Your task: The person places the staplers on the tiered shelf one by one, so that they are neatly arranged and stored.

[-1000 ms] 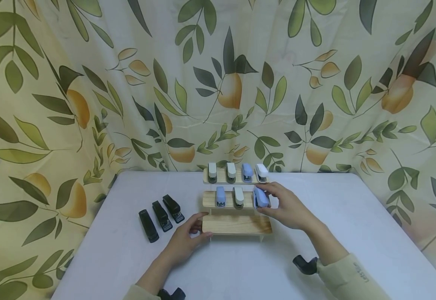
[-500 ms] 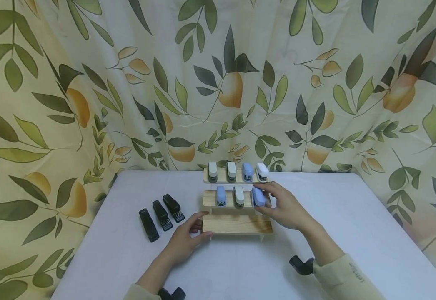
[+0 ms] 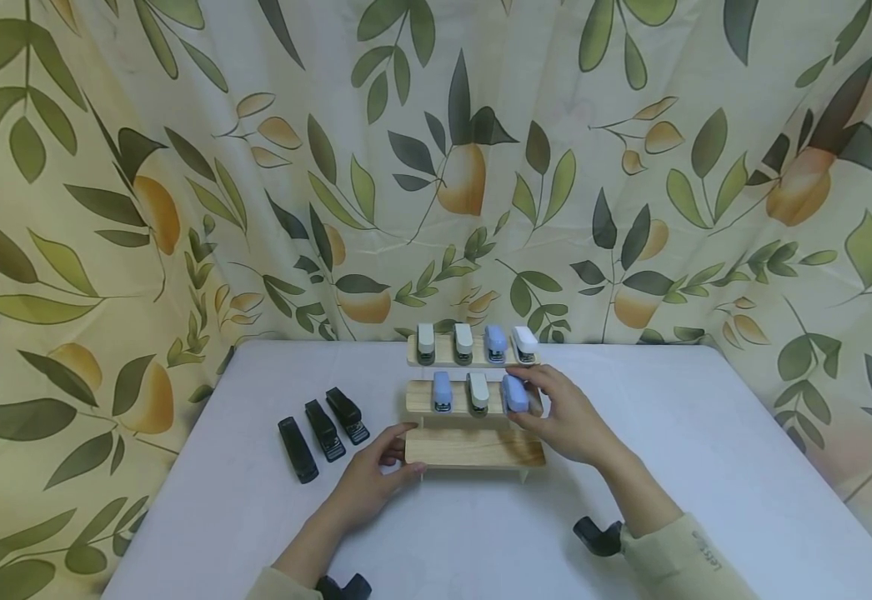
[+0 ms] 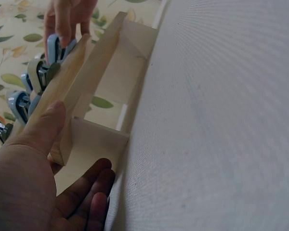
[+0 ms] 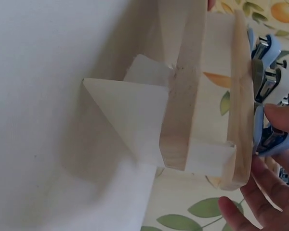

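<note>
A three-tier wooden display stand (image 3: 473, 450) stands on the table. My left hand (image 3: 372, 479) holds the left end of its lowest tier. The left wrist view shows the thumb (image 4: 50, 120) against the board, with the other fingers spread below it. My right hand (image 3: 567, 421) pinches a blue stapler (image 3: 514, 393) at the right end of the middle tier, thumb in front and fingers behind. Left of that stapler sit a pale grey stapler (image 3: 477, 392) and another blue stapler (image 3: 442, 390). The top tier bears two pale grey staplers, a blue stapler (image 3: 495, 343) and a white stapler (image 3: 524, 343).
Three black staplers (image 3: 323, 429) lie in a slanted row on the white table (image 3: 218, 517), left of the stand. A leaf-and-fruit patterned curtain (image 3: 436, 167) hangs behind and at both sides. A dark wrist camera (image 3: 597, 536) juts from the right sleeve.
My right hand has shifted the blue stapler slightly left on the middle tier, and it now stands straighter, closer to the pale grey one. My left hand has stayed in place.
</note>
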Demonstrator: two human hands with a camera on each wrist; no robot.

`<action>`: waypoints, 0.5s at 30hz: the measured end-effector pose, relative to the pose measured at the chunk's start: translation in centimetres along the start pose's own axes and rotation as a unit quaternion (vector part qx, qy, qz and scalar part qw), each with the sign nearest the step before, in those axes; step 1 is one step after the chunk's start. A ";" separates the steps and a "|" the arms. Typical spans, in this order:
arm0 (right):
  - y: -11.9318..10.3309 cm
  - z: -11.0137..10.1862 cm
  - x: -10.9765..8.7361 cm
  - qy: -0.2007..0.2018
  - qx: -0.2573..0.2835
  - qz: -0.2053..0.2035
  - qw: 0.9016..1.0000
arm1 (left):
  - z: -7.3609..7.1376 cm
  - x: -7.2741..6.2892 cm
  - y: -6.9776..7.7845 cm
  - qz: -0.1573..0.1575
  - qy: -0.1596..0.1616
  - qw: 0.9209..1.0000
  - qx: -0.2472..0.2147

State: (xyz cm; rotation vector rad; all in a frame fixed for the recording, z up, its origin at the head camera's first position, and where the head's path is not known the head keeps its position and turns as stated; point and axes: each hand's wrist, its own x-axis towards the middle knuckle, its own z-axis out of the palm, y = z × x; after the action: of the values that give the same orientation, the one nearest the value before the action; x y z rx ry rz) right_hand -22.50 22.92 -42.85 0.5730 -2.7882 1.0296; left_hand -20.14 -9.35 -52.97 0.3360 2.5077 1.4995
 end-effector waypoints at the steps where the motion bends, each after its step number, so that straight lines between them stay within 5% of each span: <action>1: 0.0 0.1 0.0 0.001 -0.001 -0.001 1.000 | 0.0 0.0 0.0 0.000 0.000 1.000 0.000; 15: 0.1 0.8 -0.5 0.032 -0.008 0.007 0.999 | 0.0 0.0 0.0 0.000 -0.001 1.000 -0.003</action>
State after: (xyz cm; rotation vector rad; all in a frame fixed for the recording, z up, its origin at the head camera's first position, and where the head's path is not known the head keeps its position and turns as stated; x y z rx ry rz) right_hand -22.07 22.62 -43.59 0.5111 -2.7454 1.0093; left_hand -20.15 -9.37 -52.97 0.3369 2.5012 1.5075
